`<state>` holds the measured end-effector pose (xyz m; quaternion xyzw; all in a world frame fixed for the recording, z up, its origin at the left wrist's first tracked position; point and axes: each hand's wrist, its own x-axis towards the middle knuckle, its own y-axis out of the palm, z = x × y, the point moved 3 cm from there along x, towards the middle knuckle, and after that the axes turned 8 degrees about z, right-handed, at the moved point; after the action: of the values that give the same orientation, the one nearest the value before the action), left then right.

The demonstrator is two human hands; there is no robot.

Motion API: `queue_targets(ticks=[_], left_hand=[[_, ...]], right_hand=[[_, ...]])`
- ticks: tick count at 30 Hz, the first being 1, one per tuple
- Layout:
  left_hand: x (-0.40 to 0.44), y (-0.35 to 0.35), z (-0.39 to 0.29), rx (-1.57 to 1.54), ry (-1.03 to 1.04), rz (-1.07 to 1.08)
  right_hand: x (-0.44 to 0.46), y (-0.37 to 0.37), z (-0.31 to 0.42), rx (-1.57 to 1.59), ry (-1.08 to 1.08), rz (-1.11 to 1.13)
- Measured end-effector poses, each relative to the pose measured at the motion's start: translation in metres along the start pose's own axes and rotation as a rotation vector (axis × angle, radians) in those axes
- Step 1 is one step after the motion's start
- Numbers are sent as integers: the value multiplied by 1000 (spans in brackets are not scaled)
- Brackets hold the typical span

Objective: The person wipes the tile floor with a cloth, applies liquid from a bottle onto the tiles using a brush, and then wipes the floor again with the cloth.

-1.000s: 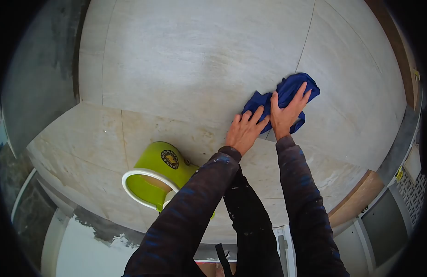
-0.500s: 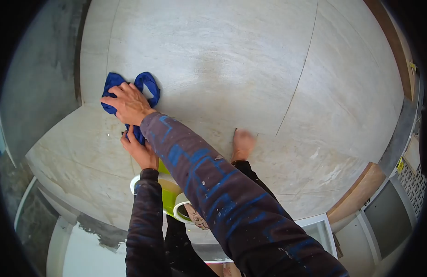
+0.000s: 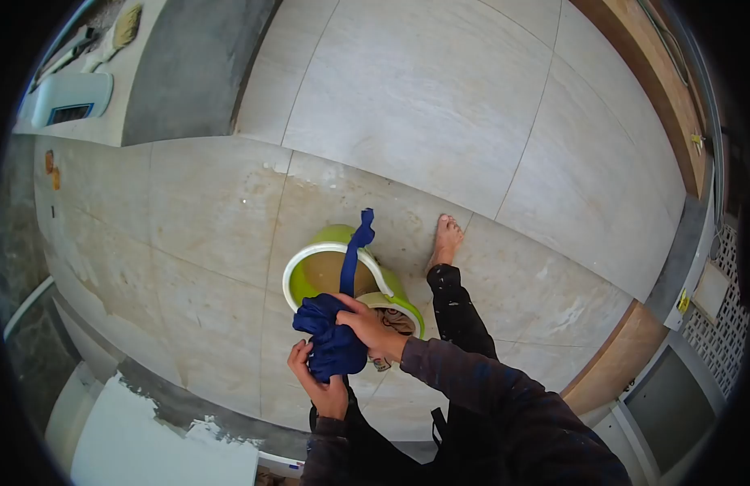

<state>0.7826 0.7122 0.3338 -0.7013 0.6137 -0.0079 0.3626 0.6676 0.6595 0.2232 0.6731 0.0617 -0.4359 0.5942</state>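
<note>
A bunched blue cloth [image 3: 333,320] is between my two hands at the near side of a green and white bucket [image 3: 289,275]. My right hand [image 3: 371,330] is closed on its right side. From below left, my left hand [image 3: 320,387] grips it with curled fingers. A narrow strip of the cloth stretches away across the bucket, past the far rim. Murky brownish water [image 3: 322,271] fills part of the bucket. In its smaller side compartment sits a patterned brown cloth [image 3: 393,318], partly hidden by my right hand.
My bare foot [image 3: 448,239] stands on the tiled floor right of the bucket, near a tile step edge [image 3: 407,193]. At upper left, a ledge [image 3: 140,105] holds a brush [image 3: 115,36] and a pale plastic container [image 3: 71,99]. A white panel [image 3: 156,445] lies at lower left.
Both hands have left the upper tile and come back toward my body with the blue cloth, now gathered up at the bucket. The view has shifted left, showing the ledge.
</note>
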Motion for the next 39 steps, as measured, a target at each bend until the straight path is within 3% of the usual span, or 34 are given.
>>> queue_targets(ticks=[2,4,8,11,14,18,20,22,26,30,32,33,34,35,37,38,39], left_hand=[[12,-11,14,-142,-51,-23],[27,-14,42,-310,-102,-11],[85,2,144,-271,-345,94],[134,50,235,-118,-347,265],[170,103,286,-38,-245,332],[185,159,366,-477,-626,294],[183,159,379,-466,-737,416],[173,163,392,-322,-636,371],[157,141,314,68,-357,154],[154,99,294,127,-186,243],[147,94,303,-400,-272,388],[145,87,287,-402,-258,392],[145,74,260,-22,-127,357],[137,63,235,171,-57,335],[126,44,181,391,-8,295],[123,37,162,434,-24,288],[119,29,142,477,-40,281]], right_hand=[[-7,17,-16,247,28,7],[4,18,-39,249,35,-100],[82,-56,-84,-474,-214,-527],[126,-105,-98,-1005,-277,-801],[161,-122,-101,-1238,-173,-836],[195,-155,-97,-1351,-22,-816],[199,-175,-97,-1359,39,-787],[196,-184,-95,-1365,76,-773],[187,-176,-102,-1390,103,-733],[147,-119,-95,-1411,3,-705],[111,-71,-77,-1427,-77,-687],[101,-53,-72,-1555,-110,-654],[91,-44,-66,-1617,-130,-635],[82,-36,-60,-1679,-151,-617],[75,-26,-54,-1463,161,-207],[78,-32,-69,-1466,131,-197],[84,-52,-94,-1527,-54,-242]])
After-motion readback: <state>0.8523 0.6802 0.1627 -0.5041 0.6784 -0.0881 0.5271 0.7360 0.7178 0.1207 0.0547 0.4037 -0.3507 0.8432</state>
